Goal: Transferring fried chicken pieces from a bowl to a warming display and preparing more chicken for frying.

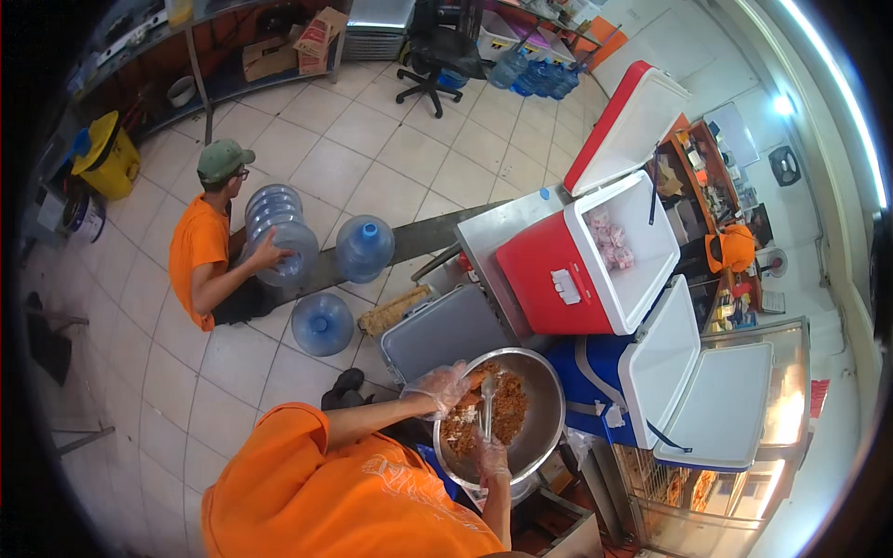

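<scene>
A large stainless steel bowl (544, 418) stands before me, holding a crumbly reddish-brown food mixture (511, 404) with some white bits. My right hand (492, 457), in a clear plastic glove, is closed on the handle of a metal spoon (488, 397) whose head lies over the mixture. At the bowl's far left rim is my left hand (446, 388), also in a clear glove, beside an orange-brown piece of food (476, 380); whether the fingers grip that piece or the rim is unclear.
Beyond the bowl lies a grey lidded case (446, 328). To its right are an open red cooler (551, 272) with wrapped bundles and an open blue cooler (593, 370). A crouching person (209, 251) handles a large water bottle (275, 216); another person (736, 247) is far right.
</scene>
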Tool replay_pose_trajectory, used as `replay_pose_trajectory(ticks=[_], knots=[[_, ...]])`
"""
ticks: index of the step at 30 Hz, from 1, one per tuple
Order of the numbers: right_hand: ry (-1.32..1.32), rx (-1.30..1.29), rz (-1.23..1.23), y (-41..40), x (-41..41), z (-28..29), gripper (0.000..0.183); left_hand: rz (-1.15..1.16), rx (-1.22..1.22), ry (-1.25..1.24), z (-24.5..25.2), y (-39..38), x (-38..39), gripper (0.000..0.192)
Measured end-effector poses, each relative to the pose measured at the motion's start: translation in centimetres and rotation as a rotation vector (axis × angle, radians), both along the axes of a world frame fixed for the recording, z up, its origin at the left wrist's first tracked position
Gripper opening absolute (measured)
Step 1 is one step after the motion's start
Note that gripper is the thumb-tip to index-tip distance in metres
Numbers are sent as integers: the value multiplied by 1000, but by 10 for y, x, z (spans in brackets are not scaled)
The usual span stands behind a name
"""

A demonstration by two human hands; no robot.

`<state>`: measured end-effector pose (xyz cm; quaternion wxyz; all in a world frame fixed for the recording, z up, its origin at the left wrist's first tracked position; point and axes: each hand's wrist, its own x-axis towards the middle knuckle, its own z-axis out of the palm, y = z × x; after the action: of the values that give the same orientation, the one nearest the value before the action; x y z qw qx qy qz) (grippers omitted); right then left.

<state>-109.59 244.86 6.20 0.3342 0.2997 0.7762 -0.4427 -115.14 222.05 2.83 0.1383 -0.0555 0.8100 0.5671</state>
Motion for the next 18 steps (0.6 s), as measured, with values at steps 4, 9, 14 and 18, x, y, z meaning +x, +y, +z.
replay_pose_trajectory(ticks=[4,9,14,18], knots=[[31,-144,-72,7,3,-4,25,9,10,39,-9,2,-3,34],[14,71,136,-13,-19,27,33,30,1,15,-5,1,-4,31],[29,319,451,-43,-51,49,55,-1,-3,21,3,-5,-5,30],[-82,539,539,-41,-70,14,61,-24,-26,12,1,-9,-9,31]])
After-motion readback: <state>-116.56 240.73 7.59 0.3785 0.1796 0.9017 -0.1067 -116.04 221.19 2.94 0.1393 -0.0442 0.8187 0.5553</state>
